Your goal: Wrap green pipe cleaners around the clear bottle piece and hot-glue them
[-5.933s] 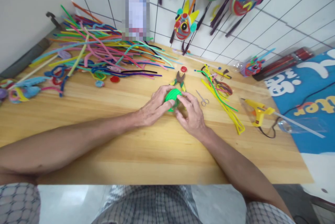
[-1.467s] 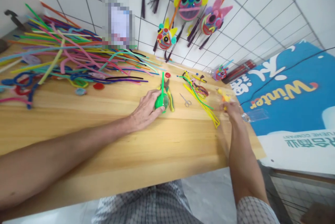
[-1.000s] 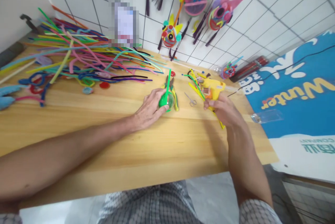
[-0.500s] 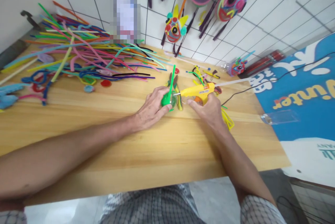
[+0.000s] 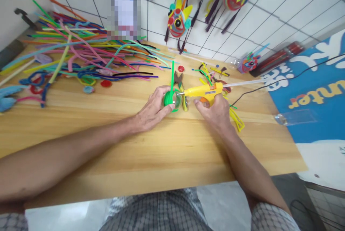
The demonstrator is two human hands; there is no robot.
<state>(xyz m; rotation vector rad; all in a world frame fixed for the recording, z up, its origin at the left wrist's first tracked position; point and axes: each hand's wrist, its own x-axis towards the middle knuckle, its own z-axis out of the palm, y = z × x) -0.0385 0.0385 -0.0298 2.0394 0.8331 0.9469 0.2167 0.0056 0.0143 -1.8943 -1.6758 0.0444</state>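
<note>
My left hand [image 5: 153, 110] is closed around a small clear ball [image 5: 178, 102] partly covered in green strips. A bright green stem [image 5: 172, 76] sticks up from the ball. In my right hand [image 5: 217, 112] is a yellow glue gun [image 5: 202, 91], its metal tip at the ball's right side, touching or very close. A clear glue stick [image 5: 245, 82] extends from the back of the gun. Pliers [image 5: 178, 78] with yellow handles lie just behind the ball, partly hidden by it.
Many coloured fuzzy stems [image 5: 94, 49] are heaped at the back left of the wooden table [image 5: 161, 159]. Decorated masks [image 5: 178, 22] hang against the tiled wall. A black cord [image 5: 250, 92] crosses the right side. Yellow loops [image 5: 237, 120] lie beside my right hand.
The view has shifted slightly. The ball has turned a little in my left hand, showing more of its green strips, and the stem stands more upright. The glue gun stays by the ball.
</note>
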